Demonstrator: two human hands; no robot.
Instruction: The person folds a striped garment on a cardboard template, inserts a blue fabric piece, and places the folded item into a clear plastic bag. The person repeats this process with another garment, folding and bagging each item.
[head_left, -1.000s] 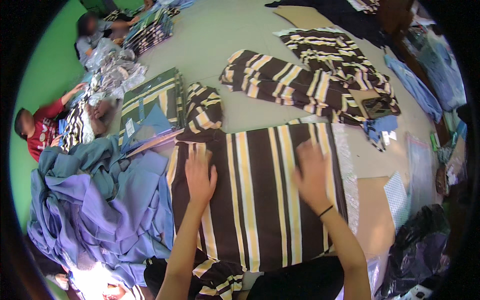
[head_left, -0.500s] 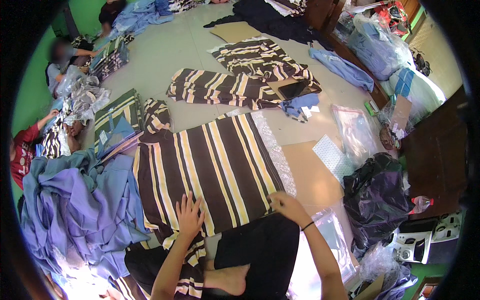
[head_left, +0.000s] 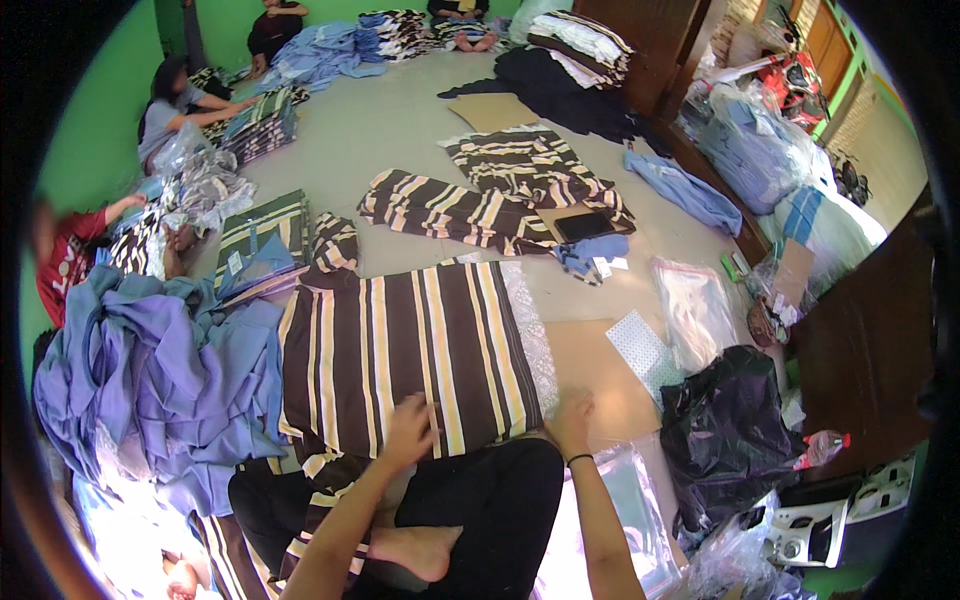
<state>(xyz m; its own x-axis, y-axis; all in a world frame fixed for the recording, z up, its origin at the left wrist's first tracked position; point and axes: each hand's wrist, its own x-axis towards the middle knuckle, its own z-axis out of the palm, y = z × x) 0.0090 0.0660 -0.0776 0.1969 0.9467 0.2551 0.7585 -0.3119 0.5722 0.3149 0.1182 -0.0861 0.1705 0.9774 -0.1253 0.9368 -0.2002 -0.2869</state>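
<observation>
The brown, yellow and white striped cloth [head_left: 412, 362] lies spread on the floor [head_left: 345, 130] before the person's knees, its lace trim [head_left: 531, 335] along the right side. Keeping it neat calls for light, flat pressure, so that the stripes stay straight. The left hand [head_left: 411, 430], fingers apart and empty, is over its near edge. The right hand [head_left: 571, 418] is by the near right corner, beside the cardboard [head_left: 592, 368]; whether its fingers pinch anything, I cannot tell.
</observation>
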